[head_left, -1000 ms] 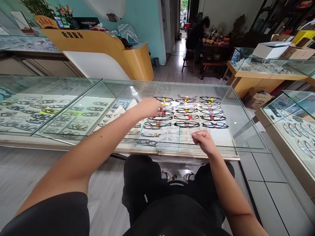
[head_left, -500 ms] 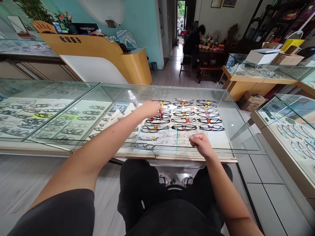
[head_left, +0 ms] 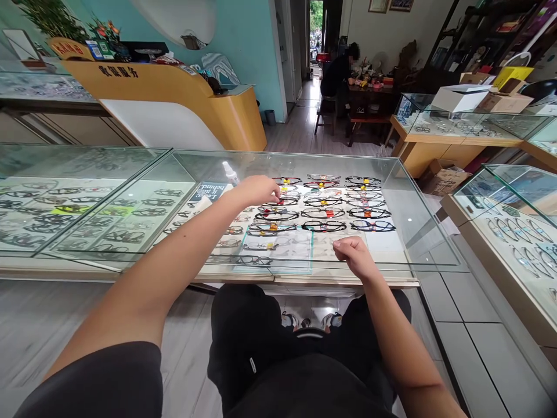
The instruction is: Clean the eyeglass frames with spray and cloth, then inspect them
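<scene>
Reaching out with the bare left hand (head_left: 261,190) over the long, clear glass display case with a pale wood edge (head_left: 348,283). Bending its fingers down by the left end of the thin-framed eyeglasses with small red and yellow tags (head_left: 324,226), set out in three side-by-side stacks. Cannot tell how tight the pinch is, or tell of anything caught in it. Holding the bare right hand (head_left: 354,252) near the front edge, just below the glasses, curled closed, with nothing to be seen in it.

Looks like touching or sorting at the left stack, as a best guess. Calls for a soft touch there, with rows so close together, and for care not to bump the next pair.

Behind the left wrist, see a small white spray bottle (head_left: 230,173), tipped a bit, and near it a blue card with white words (head_left: 206,191). Far back, see a seated person in dark clothes (head_left: 333,81) beside a dark wooden table (head_left: 376,105).
</scene>
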`<state>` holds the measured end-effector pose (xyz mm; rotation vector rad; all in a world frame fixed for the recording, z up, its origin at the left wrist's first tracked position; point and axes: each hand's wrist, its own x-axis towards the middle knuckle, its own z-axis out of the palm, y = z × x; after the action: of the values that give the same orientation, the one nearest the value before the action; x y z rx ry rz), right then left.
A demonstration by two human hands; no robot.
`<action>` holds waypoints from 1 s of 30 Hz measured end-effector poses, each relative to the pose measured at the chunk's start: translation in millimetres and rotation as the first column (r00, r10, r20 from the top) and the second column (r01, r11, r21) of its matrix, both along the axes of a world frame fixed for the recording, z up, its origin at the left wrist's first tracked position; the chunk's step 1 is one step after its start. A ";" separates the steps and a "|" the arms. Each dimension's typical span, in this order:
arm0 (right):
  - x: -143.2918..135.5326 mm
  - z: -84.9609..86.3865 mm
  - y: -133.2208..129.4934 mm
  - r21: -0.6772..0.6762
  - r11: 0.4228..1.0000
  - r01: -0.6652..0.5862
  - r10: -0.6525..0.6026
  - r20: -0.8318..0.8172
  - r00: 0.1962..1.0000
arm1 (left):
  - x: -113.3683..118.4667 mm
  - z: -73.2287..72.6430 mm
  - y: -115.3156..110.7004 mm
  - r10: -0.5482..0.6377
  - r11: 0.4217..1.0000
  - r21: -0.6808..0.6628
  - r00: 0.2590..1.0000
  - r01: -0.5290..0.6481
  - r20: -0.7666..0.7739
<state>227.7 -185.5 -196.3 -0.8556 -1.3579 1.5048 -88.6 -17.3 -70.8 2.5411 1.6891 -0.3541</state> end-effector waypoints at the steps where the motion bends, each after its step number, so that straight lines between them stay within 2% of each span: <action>1: -0.3 -0.2 -0.3 0.001 1.000 0.000 0.000 0.003 1.000 | -3.6 5.9 -1.6 0.010 1.000 0.009 0.998 -0.011 0.059; 3: -1.3 0.9 0.2 -0.010 1.000 -0.008 0.008 0.007 1.000 | -10.7 18.8 -6.1 0.032 0.999 0.022 0.966 -0.039 0.256; 5: -2.6 6.8 2.8 -0.052 0.999 -0.015 0.015 0.008 1.000 | -15.0 30.4 -12.0 0.054 0.997 0.018 0.865 -0.072 0.499; 8: -4.0 30.4 11.0 -0.061 0.998 -0.004 0.009 0.069 0.998 | -9.2 38.1 -21.4 0.044 0.993 0.031 0.586 -0.117 0.809; 10: -4.1 55.2 19.7 0.032 0.999 0.012 -0.016 0.139 0.990 | 3.5 36.1 -26.0 -0.018 0.990 0.067 0.366 -0.122 0.930; 13: -5.1 96.1 40.0 0.229 0.973 0.034 -0.078 0.185 0.980 | 29.1 28.0 -28.4 -0.089 0.986 0.098 0.074 -0.137 0.993; 16: -9.0 126.5 70.2 0.389 0.917 0.089 -0.190 0.228 0.955 | 53.2 20.4 -25.2 -0.080 0.985 0.059 -0.127 -0.160 0.989; 19: -15.8 137.5 102.3 0.468 0.875 0.125 -0.254 0.222 0.941 | 71.8 13.7 -19.6 -0.054 0.992 0.028 -0.209 -0.125 0.976; 22: -23.3 130.1 123.3 0.417 0.902 0.107 -0.188 0.157 0.970 | 85.0 3.0 -17.4 -0.033 0.997 0.018 -0.206 -0.073 0.978; 27: -29.3 104.8 125.2 0.333 0.937 0.103 -0.148 0.114 0.982 | 95.8 -21.7 -25.0 -0.010 0.998 0.000 -0.165 -0.058 0.986; 30: -28.4 98.2 120.3 0.316 0.945 0.089 -0.136 0.128 0.982 | 96.8 -30.9 -28.9 0.035 0.997 -0.044 -0.151 -0.058 0.988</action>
<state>199.3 -65.1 -98.0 -0.8405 -1.5763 1.1192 8.1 -46.3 -101.7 1.5085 0.8998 1.3853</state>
